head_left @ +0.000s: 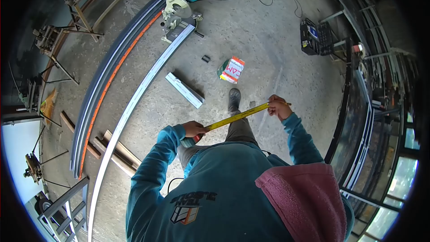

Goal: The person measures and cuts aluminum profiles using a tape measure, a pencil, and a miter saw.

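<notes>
A yellow tape measure blade [236, 117] stretches between my two hands in front of my body. My left hand [193, 129] is closed round the tape measure case [192, 140], which is red and dark green and partly hidden under the fingers. At the other end, my right hand [278, 107] pinches the blade. A thin pencil-like stick [287, 103] pokes out past the right fingers; its exact kind is hard to make out. Beyond the hands, a short white profile piece [184, 90] lies on the floor, nearer to my left hand.
A miter saw [178, 15] stands on the floor ahead, a long white profile [148, 80] running from it. Long curved dark profiles [101, 78] lie at left, with wooden strips [120, 154] nearby. An orange-white package [233, 70], a black toolbox [312, 36] and a metal rack [365, 125] are also around.
</notes>
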A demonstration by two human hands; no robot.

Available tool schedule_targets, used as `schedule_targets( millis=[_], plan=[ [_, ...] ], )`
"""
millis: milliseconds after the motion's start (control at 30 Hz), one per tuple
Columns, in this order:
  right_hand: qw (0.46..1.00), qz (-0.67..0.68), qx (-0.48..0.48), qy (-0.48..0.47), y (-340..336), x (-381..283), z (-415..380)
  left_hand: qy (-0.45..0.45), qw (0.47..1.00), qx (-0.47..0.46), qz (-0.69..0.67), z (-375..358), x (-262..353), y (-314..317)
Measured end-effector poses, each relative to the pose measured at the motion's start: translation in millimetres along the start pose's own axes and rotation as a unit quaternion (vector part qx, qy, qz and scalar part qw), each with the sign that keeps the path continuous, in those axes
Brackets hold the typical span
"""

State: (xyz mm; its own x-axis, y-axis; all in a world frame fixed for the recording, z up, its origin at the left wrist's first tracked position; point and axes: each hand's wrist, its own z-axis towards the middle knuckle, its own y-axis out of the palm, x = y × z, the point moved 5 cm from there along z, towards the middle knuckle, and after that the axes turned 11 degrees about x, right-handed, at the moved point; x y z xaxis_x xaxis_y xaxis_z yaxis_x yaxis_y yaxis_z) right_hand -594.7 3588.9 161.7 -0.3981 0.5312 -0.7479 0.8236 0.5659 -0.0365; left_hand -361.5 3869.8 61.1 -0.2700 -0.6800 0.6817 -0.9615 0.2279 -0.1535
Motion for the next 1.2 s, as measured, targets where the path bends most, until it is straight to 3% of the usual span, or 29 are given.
schedule_targets(
  millis=[133,200,267,333,433,567,667,800,833,867,1000,1067,1167,1200],
  plan=[
    [0.999,-0.034,0.006,-0.035,-74.9,-101.4,145.1,-0.056,0.993,0.078,-0.068,60.7,18.5,-23.0],
    [0.996,-0.085,0.001,-0.028,-83.4,-129.8,213.9,-0.101,0.972,0.125,-0.173,82.3,31.8,-31.1],
    [0.990,-0.134,-0.032,-0.020,-70.2,-154.3,280.6,-0.103,0.955,0.168,-0.224,108.5,38.5,-34.4],
    [0.985,-0.159,-0.059,-0.010,-46.0,-169.5,332.8,-0.161,0.923,0.256,-0.237,118.8,42.3,-47.8],
    [0.990,-0.086,-0.105,0.041,-0.8,-183.6,389.7,-0.177,0.913,0.329,-0.164,120.9,49.2,-82.4],
    [0.991,-0.092,-0.077,0.057,40.2,-190.8,457.4,-0.269,0.873,0.376,-0.152,128.3,15.0,-125.0],
    [0.961,-0.250,-0.102,0.057,70.8,-196.3,497.1,-0.304,0.865,0.378,-0.127,147.9,-27.0,-155.7],
    [0.928,-0.348,-0.120,0.049,100.7,-199.3,569.9,-0.317,0.879,0.345,-0.085,182.8,-59.3,-235.0],
    [0.871,-0.453,-0.143,-0.122,98.7,-182.2,615.6,-0.329,0.877,0.338,-0.089,189.1,-61.4,-252.0],
    [0.775,-0.539,-0.165,-0.285,103.7,-175.1,640.4,-0.339,0.882,0.317,-0.084,200.4,-73.4,-265.2],
    [0.806,-0.549,-0.140,-0.174,153.9,-183.8,694.9,-0.396,0.876,0.270,-0.059,231.7,-82.1,-353.2],
    [0.896,-0.411,-0.166,-0.027,182.9,-177.4,713.2,-0.402,0.870,0.284,-0.010,254.7,-94.4,-384.4],
    [0.914,-0.386,-0.119,0.050,218.5,-151.0,766.0,-0.382,0.869,0.315,0.001,300.1,-119.7,-418.0],
    [0.893,-0.426,-0.144,-0.026,228.2,-133.8,798.2,-0.379,0.870,0.314,-0.016,317.8,-132.0,-424.6]
  ],
)
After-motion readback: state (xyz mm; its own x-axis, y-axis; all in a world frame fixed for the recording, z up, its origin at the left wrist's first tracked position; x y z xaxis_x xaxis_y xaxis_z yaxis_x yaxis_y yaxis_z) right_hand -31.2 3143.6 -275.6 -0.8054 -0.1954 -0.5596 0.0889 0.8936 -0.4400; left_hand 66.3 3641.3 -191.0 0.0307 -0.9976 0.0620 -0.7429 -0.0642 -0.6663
